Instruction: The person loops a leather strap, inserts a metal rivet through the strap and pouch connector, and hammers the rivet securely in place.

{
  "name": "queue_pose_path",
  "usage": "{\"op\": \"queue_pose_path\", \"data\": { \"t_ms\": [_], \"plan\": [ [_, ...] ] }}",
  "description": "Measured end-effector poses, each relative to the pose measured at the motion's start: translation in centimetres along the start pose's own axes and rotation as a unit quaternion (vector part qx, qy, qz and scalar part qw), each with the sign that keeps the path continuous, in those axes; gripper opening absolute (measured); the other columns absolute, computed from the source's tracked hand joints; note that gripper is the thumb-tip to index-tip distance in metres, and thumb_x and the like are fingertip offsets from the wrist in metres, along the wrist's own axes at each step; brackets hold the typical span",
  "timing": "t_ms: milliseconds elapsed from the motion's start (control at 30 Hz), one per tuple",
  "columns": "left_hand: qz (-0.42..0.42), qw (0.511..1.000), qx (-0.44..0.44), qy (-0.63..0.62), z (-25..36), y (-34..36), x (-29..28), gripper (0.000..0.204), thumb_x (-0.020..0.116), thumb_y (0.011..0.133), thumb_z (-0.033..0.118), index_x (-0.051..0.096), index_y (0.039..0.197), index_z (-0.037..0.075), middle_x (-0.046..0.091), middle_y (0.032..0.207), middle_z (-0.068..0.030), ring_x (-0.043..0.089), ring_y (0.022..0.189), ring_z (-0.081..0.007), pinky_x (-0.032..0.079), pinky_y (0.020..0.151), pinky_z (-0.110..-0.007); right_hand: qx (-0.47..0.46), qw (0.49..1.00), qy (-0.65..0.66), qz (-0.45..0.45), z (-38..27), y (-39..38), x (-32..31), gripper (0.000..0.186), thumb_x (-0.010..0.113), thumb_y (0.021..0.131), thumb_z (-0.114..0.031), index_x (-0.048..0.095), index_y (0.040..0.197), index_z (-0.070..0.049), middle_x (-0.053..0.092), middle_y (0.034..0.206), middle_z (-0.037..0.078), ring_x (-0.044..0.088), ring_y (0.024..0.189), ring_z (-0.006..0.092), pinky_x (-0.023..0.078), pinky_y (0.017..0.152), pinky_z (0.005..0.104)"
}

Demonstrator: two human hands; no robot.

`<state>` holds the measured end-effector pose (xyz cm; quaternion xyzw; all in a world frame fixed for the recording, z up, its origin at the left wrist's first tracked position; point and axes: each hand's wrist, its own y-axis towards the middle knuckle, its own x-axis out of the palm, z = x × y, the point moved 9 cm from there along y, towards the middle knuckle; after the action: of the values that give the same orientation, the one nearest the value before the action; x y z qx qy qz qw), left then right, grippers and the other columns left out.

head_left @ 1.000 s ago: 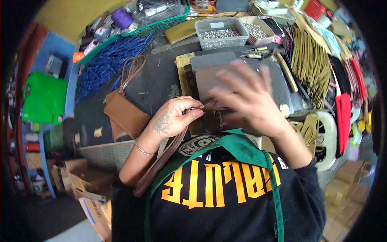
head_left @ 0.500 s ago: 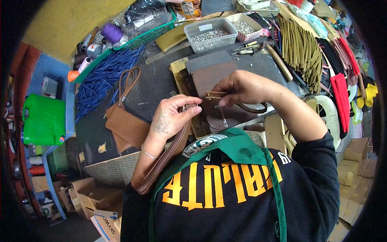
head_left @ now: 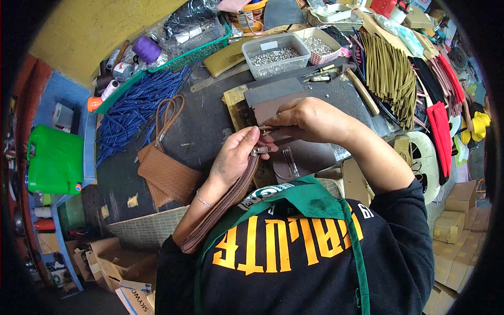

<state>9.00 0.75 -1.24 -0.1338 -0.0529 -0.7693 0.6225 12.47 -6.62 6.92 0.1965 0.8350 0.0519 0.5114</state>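
Note:
My left hand (head_left: 236, 152) grips the zipper end of a long brown leather pouch (head_left: 215, 220), with silver metal hardware (head_left: 261, 150) at its tip. My right hand (head_left: 310, 118) is closed on a brown strap end with a small clasp, largely hidden by its fingers, just above the left thumb tip. Beneath both hands lie dark brown and grey boards (head_left: 310, 157), the nearer one carrying a long metal piece (head_left: 290, 160). Left of them, a brown woven pouch (head_left: 168, 178) with a wrist loop (head_left: 167, 115) lies on the dark worktable (head_left: 121, 194).
Blue cord bundles (head_left: 123, 118), a green basket (head_left: 199, 48), a tub of metal bits (head_left: 275, 58) and hand tools (head_left: 323, 73) line the back. Olive strips (head_left: 383, 79) and red fabric (head_left: 438, 136) lie right. A green jerrycan (head_left: 55, 160) is left, cardboard boxes (head_left: 454, 231) lower right.
My right hand swept in from a blurred open spread, took a strap end and now meets my left hand. The left hand has turned, bringing its thumb upward.

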Motion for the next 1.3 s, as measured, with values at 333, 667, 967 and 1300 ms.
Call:
{"op": "queue_pose_path", "data": {
  "t_ms": [333,667,967,1300],
  "plan": [
    [0.049,0.999,-0.004,0.008,-0.5,0.6,-0.4,0.022,0.040,0.090,0.014,0.047,0.104,-0.001,0.056,0.092,-0.0079,0.055,0.084,-0.0143,0.045,0.071,-0.026,-0.008,0.990,-0.106,0.093,1.0,-0.8,0.0,0.032,0.059,0.066,-0.014,0.062,0.098,-0.013,0.055,0.085,0.004,0.054,0.082,0.0244,0.043,0.072,0.0347],
    [0.025,0.996,0.052,0.063,0.3,0.6,0.2,0.022,0.038,0.090,0.013,0.049,0.102,-0.002,0.056,0.091,-0.0080,0.054,0.084,-0.0130,0.044,0.075,-0.026,-0.024,0.977,-0.197,0.076,0.8,-1.0,0.6,0.035,0.055,0.068,-0.018,0.059,0.103,-0.017,0.046,0.074,0.000,0.049,0.075,0.0183,0.038,0.063,0.0310],
    [0.078,0.996,0.029,-0.010,-1.4,0.4,-0.2,0.013,0.049,0.086,0.010,0.054,0.092,-0.001,0.057,0.082,-0.0060,0.054,0.077,-0.0100,0.045,0.069,-0.022,0.106,0.944,-0.194,0.244,0.6,-2.9,-1.4,0.048,0.059,0.065,-0.010,0.049,0.112,-0.011,0.050,0.084,0.007,0.048,0.083,0.0207,0.040,0.073,0.0340],
    [0.104,0.971,0.128,0.172,-0.2,0.3,0.5,0.013,0.054,0.083,0.009,0.057,0.083,-0.004,0.056,0.069,-0.0061,0.054,0.063,-0.0104,0.043,0.056,-0.022,0.342,0.661,0.625,0.234,4.8,-6.3,8.5,0.020,0.058,0.080,-0.012,0.054,0.095,0.001,0.058,0.081,0.004,0.054,0.067,0.0081,0.044,0.060,0.0194]
  ]
}}
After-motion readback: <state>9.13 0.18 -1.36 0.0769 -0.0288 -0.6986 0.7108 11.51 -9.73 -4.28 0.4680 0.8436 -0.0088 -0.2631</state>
